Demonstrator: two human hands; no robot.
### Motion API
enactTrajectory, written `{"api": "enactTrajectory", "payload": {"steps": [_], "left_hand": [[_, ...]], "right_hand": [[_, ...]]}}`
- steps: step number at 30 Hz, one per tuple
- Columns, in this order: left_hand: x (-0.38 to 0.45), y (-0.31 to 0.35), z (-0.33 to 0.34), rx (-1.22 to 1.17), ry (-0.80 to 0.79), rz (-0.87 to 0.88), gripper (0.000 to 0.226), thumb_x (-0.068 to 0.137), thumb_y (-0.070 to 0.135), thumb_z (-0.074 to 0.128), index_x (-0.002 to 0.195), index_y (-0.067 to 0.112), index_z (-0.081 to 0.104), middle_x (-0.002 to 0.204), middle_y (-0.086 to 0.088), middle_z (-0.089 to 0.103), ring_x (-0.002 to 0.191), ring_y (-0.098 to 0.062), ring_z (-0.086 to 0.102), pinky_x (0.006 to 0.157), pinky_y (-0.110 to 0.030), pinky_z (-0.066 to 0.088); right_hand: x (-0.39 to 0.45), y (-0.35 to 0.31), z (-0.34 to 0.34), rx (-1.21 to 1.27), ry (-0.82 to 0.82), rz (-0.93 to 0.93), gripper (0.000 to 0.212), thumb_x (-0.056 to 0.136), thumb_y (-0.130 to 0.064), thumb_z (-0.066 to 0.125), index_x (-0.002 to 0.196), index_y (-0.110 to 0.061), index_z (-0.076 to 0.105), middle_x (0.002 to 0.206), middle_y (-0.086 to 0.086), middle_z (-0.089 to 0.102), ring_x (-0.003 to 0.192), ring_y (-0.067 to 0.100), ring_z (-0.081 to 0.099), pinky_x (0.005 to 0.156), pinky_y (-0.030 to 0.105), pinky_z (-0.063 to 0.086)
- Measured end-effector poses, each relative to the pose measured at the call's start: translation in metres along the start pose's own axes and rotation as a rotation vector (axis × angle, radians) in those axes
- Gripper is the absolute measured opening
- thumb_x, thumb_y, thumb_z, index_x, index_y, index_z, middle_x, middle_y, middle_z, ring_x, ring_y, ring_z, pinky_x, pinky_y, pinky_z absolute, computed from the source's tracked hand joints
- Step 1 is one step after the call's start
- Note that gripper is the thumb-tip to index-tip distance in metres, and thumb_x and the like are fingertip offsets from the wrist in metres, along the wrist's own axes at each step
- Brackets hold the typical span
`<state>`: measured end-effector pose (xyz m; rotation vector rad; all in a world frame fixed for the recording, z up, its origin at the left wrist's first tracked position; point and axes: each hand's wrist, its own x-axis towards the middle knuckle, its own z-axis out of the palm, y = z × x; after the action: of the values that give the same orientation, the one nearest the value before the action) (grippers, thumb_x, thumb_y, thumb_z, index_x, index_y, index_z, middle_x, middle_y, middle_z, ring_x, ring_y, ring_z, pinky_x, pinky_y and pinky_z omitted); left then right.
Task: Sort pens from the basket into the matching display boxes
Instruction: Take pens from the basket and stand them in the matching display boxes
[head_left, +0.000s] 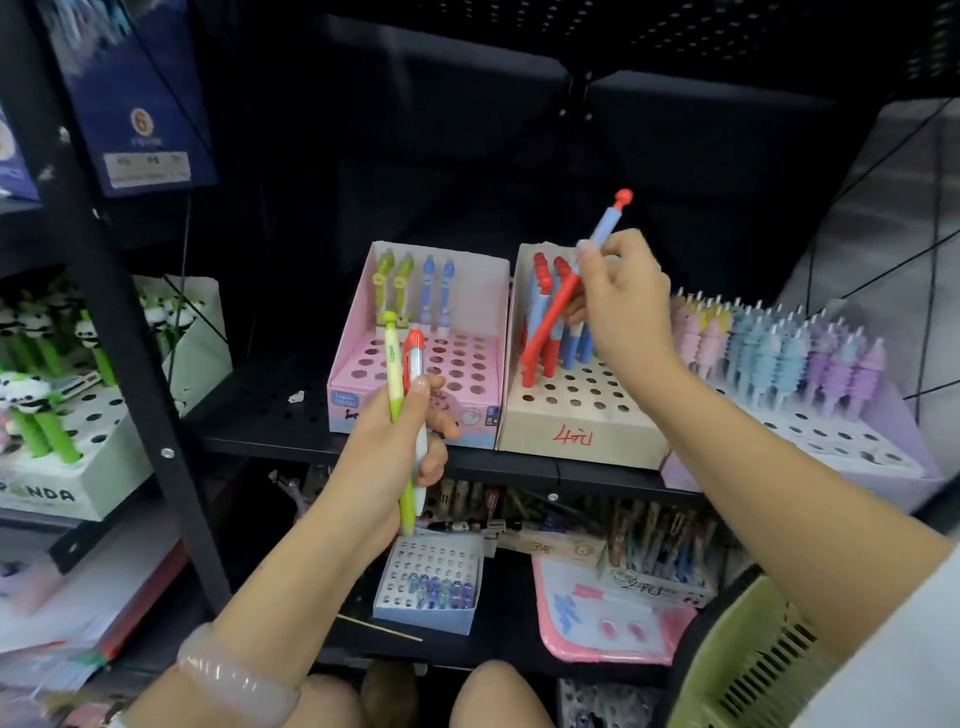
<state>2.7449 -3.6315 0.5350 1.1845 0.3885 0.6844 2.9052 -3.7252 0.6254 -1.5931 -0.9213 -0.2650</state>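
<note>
Right grip (621, 296) pinches red-blue pen (571, 280) over tan box (576, 431); left grip (395, 441) holds 2 pens (402, 374).

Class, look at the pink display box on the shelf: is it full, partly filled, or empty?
Partly filled. The pink display box holds four pens upright in its back row; the holes in front are open.

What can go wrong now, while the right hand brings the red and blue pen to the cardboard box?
1. The right hand holds the red and blue pen tilted over standing pens in the cardboard box; it may knock them.
2. The left hand grips a green pen and a red-topped pen together; one could slip out.
</note>
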Motion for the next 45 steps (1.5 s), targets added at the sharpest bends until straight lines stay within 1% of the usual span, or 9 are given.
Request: {"api": "enactTrajectory", "payload": {"steps": [7,15,19,23,27,35,38,41,45], "left_hand": [[-0.001,-0.005,0.011,0.026,0.005,-0.004,0.013,0.1,0.019,0.038,0.091,0.013,0.044,0.06,0.001,0.062,0.038,-0.008,0.038,0.037,-0.018,0.033],[-0.013,0.002,0.013,0.083,-0.059,-0.011,0.017,0.099,0.022,0.041,0.103,0.011,0.053,0.066,0.006,0.067,0.048,-0.008,0.05,0.043,-0.019,0.043],[-0.016,0.003,0.013,0.07,-0.045,-0.012,0.016,0.099,0.024,0.041,0.104,0.017,0.055,0.067,0.003,0.067,0.045,-0.01,0.049,0.039,-0.019,0.039],[-0.014,-0.001,0.019,0.096,-0.05,0.022,0.012,0.096,0.021,0.047,0.1,0.016,0.057,0.065,0.005,0.065,0.049,-0.009,0.048,0.044,-0.018,0.042],[-0.011,-0.005,0.029,0.103,-0.066,0.055,0.01,0.094,0.018,0.05,0.097,0.015,0.06,0.063,0.006,0.064,0.051,-0.008,0.051,0.047,-0.017,0.044],[-0.009,-0.002,0.018,0.031,0.019,0.075,0.015,0.091,0.023,0.054,0.099,0.026,0.066,0.081,0.004,0.072,0.074,-0.01,0.069,0.061,-0.018,0.054],[-0.006,0.007,0.005,0.023,0.067,0.055,0.016,0.094,0.029,0.047,0.101,0.032,0.061,0.077,0.002,0.073,0.057,-0.012,0.066,0.049,-0.019,0.051],[-0.002,0.012,-0.007,0.088,0.08,0.044,0.016,0.097,0.031,0.043,0.106,0.031,0.056,0.065,0.003,0.07,0.036,-0.006,0.041,0.035,-0.016,0.035],[0.01,0.026,-0.018,0.067,0.141,0.045,0.023,0.1,0.027,0.035,0.098,0.02,0.057,0.054,0.006,0.063,0.036,-0.005,0.037,0.034,-0.016,0.029]], "right_hand": [[-0.005,0.036,-0.015,-0.3,-0.007,-0.039,0.018,0.098,-0.025,0.045,0.081,-0.028,0.038,0.068,0.006,0.065,0.064,0.015,0.065,0.056,0.019,0.048],[-0.017,0.044,0.0,-0.524,-0.292,-0.014,0.016,0.095,-0.029,0.05,0.098,-0.014,0.05,0.075,0.002,0.063,0.068,0.016,0.065,0.064,0.034,0.056],[-0.021,0.042,-0.003,-0.587,-0.28,0.031,0.016,0.091,-0.031,0.057,0.093,-0.016,0.051,0.071,-0.005,0.06,0.066,0.007,0.06,0.056,0.016,0.044],[-0.033,0.02,-0.007,-0.327,-0.073,-0.009,0.017,0.089,-0.029,0.061,0.08,-0.021,0.049,0.064,-0.009,0.053,0.056,0.001,0.052,0.051,0.011,0.041],[-0.05,-0.004,0.008,-0.16,-0.369,0.139,0.024,0.086,-0.045,0.058,0.079,-0.022,0.054,0.068,-0.001,0.064,0.054,0.003,0.057,0.052,0.019,0.051],[-0.038,-0.021,0.024,0.009,-0.41,0.227,0.015,0.092,-0.024,0.056,0.091,-0.009,0.06,0.071,0.003,0.066,0.062,0.011,0.064,0.063,0.023,0.057],[-0.008,-0.033,0.03,0.068,-0.29,0.156,0.008,0.094,-0.017,0.053,0.098,-0.011,0.057,0.075,0.003,0.065,0.065,0.011,0.064,0.063,0.019,0.056],[0.028,-0.042,0.039,-0.066,-0.154,0.015,0.011,0.093,-0.018,0.056,0.101,-0.01,0.054,0.075,0.005,0.067,0.07,0.014,0.067,0.071,0.028,0.057],[0.059,-0.033,0.062,-0.432,-0.287,0.019,0.025,0.094,-0.019,0.054,0.113,-0.004,0.049,0.102,0.015,0.066,0.093,0.026,0.065,0.085,0.041,0.053]]}}
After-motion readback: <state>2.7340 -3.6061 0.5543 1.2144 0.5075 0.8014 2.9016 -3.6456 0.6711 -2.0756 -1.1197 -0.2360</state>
